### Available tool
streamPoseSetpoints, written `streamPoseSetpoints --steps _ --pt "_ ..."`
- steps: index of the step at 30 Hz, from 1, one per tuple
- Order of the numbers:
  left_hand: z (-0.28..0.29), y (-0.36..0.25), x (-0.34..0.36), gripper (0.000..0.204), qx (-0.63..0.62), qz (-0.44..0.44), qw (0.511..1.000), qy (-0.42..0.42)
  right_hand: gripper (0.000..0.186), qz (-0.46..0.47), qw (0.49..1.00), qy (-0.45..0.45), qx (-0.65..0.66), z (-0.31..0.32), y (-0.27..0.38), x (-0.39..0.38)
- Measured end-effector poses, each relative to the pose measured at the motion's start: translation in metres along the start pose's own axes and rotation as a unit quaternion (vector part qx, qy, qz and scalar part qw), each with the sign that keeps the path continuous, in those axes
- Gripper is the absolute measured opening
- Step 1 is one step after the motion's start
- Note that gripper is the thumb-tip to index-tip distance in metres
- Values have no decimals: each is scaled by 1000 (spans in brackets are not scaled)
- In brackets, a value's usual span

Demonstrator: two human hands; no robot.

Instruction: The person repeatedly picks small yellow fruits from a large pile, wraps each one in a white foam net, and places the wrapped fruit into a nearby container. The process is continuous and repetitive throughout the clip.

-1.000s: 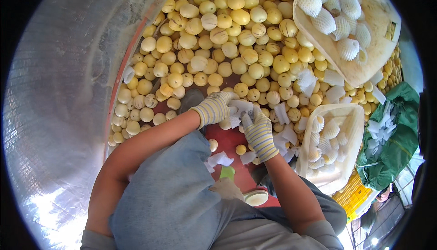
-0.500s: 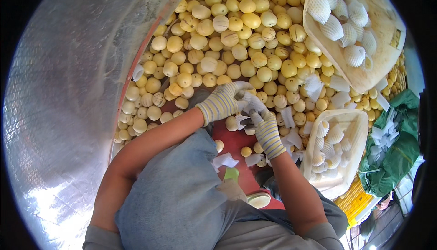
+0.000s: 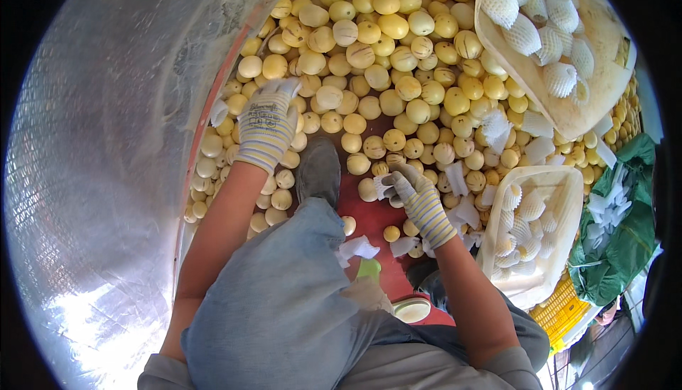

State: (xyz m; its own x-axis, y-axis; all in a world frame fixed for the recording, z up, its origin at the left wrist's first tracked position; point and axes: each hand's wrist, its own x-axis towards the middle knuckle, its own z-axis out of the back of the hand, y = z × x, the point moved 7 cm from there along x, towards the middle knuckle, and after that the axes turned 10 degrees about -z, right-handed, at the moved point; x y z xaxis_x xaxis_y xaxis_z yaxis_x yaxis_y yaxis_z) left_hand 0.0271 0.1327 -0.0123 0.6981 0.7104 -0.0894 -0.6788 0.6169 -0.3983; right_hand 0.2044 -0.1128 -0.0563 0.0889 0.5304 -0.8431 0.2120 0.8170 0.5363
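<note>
Yellow pepino melons (image 3: 376,77), some streaked purple, lie in a wide heap before me. My left hand (image 3: 268,120), in a striped glove, reaches over the heap's left side, fingers stretched out and thumb apart; melons under it are partly hidden. Nearer the middle, my right hand (image 3: 420,202), in the same kind of glove, has its fingers curled on a white foam net sleeve (image 3: 382,187). A melon (image 3: 367,190) sits right beside that sleeve, and I cannot tell if they touch.
A large pale tub (image 3: 590,99) and a smaller one (image 3: 561,262), both with foam-netted fruit, stand at right. Beyond are a green bag (image 3: 618,262) and yellow crate (image 3: 561,312). Silvery sheeting (image 3: 128,141) rises at left. My shoe (image 3: 318,170) stands among melons on a red floor (image 3: 383,269).
My left hand has left my right hand and moved up and left onto the melons. The white netted piece between my hands no longer shows there. My right hand has barely moved.
</note>
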Motion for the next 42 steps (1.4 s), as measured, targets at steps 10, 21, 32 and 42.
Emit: streamPoseSetpoints --steps 10,21,32,42 --pt "-68 3 -25 34 249 -9 949 191 40 -21 999 -3 -29 5 -7 6" --pt "-10 -92 -2 78 -843 65 514 144 68 52 920 205 330 -21 55 -5" --pt "-52 -104 -12 81 -842 92 495 196 68 67 955 50 286 -3 61 0" --pt "-67 -95 -9 71 -685 92 697 193 45 204 949 -239 21 4 88 -24"
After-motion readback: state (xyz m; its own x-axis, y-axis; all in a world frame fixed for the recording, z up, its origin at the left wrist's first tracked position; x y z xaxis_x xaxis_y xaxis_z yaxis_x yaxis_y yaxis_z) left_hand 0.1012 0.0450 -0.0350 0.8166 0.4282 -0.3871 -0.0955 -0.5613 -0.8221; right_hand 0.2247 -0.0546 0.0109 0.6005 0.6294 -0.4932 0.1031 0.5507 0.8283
